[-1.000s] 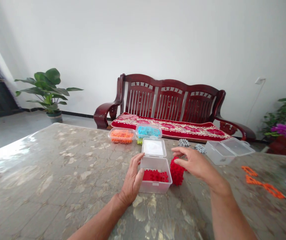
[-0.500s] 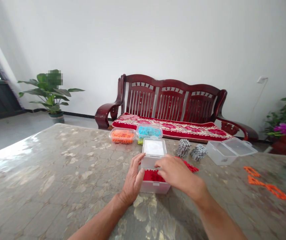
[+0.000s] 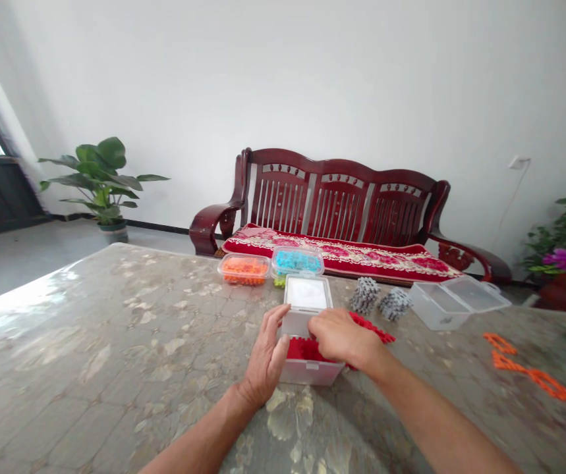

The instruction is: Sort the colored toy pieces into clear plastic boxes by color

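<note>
A clear plastic box (image 3: pixel 312 374) with red interlocking pieces (image 3: pixel 302 349) in it stands before me, its lid (image 3: pixel 307 293) raised at the back. My left hand (image 3: pixel 269 359) lies along the box's left side, thumb and fingers apart and stretched out. Over the right part of the box, my right hand (image 3: pixel 344 336) is closed, with its fingertips bent down at the red pieces. Whatever is between those fingertips is hidden. More red pieces joined in a strip (image 3: pixel 374 327) lie on the table just behind my right hand.
Behind the box are a tub of orange pieces (image 3: pixel 244 268) and a tub of blue pieces (image 3: pixel 297 261). To the right are grey gear-like clusters (image 3: pixel 364 295), an opened clear box (image 3: pixel 441 309) and linked orange pieces (image 3: pixel 530 374). A wooden bench (image 3: pixel 337 197) stands beyond the table.
My right hand has curled its fingers more and pressed down over the box's right side. The left hand stays at the left side. The view has shifted slightly.
</note>
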A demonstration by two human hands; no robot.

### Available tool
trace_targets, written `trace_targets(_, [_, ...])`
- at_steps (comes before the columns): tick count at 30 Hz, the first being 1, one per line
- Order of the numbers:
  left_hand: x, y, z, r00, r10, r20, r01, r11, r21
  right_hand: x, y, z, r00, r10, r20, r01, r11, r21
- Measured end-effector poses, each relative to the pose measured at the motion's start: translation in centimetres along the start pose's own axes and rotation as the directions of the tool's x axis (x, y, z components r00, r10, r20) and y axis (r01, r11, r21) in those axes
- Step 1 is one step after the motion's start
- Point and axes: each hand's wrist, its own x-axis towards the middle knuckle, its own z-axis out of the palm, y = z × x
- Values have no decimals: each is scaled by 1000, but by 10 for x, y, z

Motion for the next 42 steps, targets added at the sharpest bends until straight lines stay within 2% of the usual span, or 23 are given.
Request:
trace_targets(5, [0,-1,0,1000,-8,-1,8,1000,7,1,25,-2,993,37,-110,-10,972,233])
trace_targets(8, [-1,-2,1,1000,-13,1,13,1000,6,4,31,2,995,23,-98,14,934,358])
trace_targets(10, [-1,-2,1,1000,-15,6,15,1000,4,6,31,7,995,3,-104,39,916,399])
trace_targets(12, [-1,-2,1,1000,-13,12,13,1000,7,4,30,10,986,17,-166,50,919,391])
trace_targets(15, [-1,-2,1,1000,-8,11,8,1000,17,-9,39,10,946,102,-308,40,906,422])
trace_targets(18, [-1,-2,0,1000,-10,11,9,1000,22,-28,61,11,875,286,-392,-32,841,540])
trace_targets(20, [-1,-1,0,1000,-13,15,13,1000,24,-40,79,16,838,397,-375,-119,803,583])
trace_targets(21, [-1,-1,0,1000,-15,15,15,1000,24,-45,87,20,834,424,-354,-155,795,587])
trace_targets(24, [-1,-1,0,1000,-20,17,20,1000,24,-54,100,31,861,421,-284,-211,805,554])
trace_targets(27, [-1,-2,-1,999,-26,21,26,999,29,-56,99,36,886,407,-223,-253,825,505])
trace_targets(36, [-1,0,-2,1000,-18,-4,19,996,82,-53,80,31,889,418,-187,-320,859,400])
trace_targets(39, [-2,1,-3,1000,-9,-14,10,994,111,-56,77,26,868,440,-231,-325,854,406])
trace_targets(42, [-2,1,-2,1000,-3,-17,5,994,113,-57,66,19,871,366,-329,-197,872,449])
